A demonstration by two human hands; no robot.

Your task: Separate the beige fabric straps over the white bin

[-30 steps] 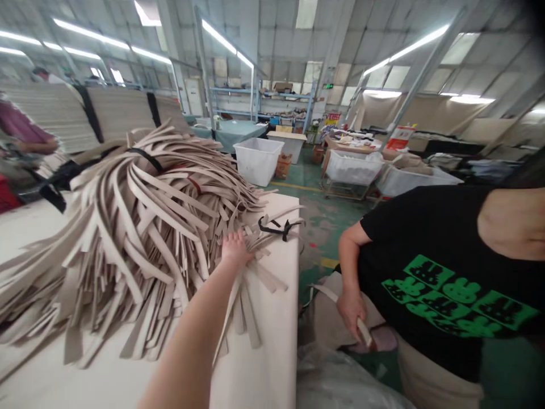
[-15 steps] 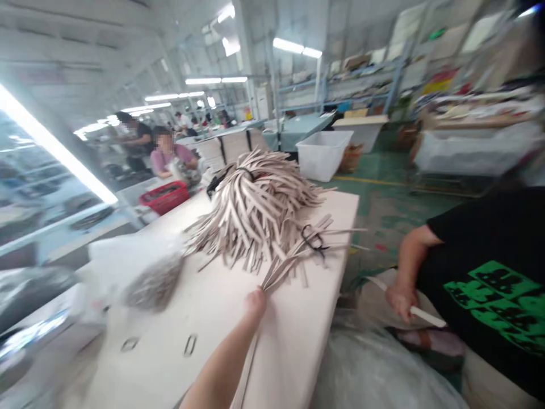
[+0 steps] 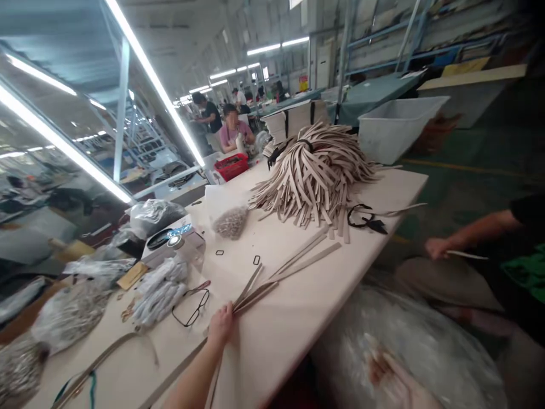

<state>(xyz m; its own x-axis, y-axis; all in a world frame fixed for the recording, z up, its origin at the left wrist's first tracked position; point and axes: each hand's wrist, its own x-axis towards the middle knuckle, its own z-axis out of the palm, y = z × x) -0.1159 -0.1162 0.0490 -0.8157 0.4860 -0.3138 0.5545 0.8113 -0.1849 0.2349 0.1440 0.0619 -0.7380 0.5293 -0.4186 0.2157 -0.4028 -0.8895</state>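
My left hand [image 3: 221, 324] is closed around several flat beige strips [image 3: 255, 295], whose ends fan out across the table towards the pile. Other lengths of strip trail below the hand towards the table's near side. Low on the right, my right hand [image 3: 385, 369] is smeared by motion over clear plastic sheeting, and its fingers do not show clearly. Farther back lies a large tied bundle of beige strips [image 3: 313, 170]. Beside it, black-handled scissors [image 3: 364, 218] rest near the table's right edge. Left of my left hand lie black-framed eyeglasses [image 3: 191, 309].
On the pale table [image 3: 272, 335] are two small rectangular buckles [image 3: 256, 260], a bag of small parts [image 3: 230, 221] and bagged hardware [image 3: 72, 312]. At right sits a co-worker, whose hand [image 3: 438, 248] grips a strip. Clear plastic [image 3: 409, 318] bulges beside the table.
My left hand has drawn the strips away from the bundle, towards me and to the left. The view has swung left, showing more of the table. My right hand has come into view.
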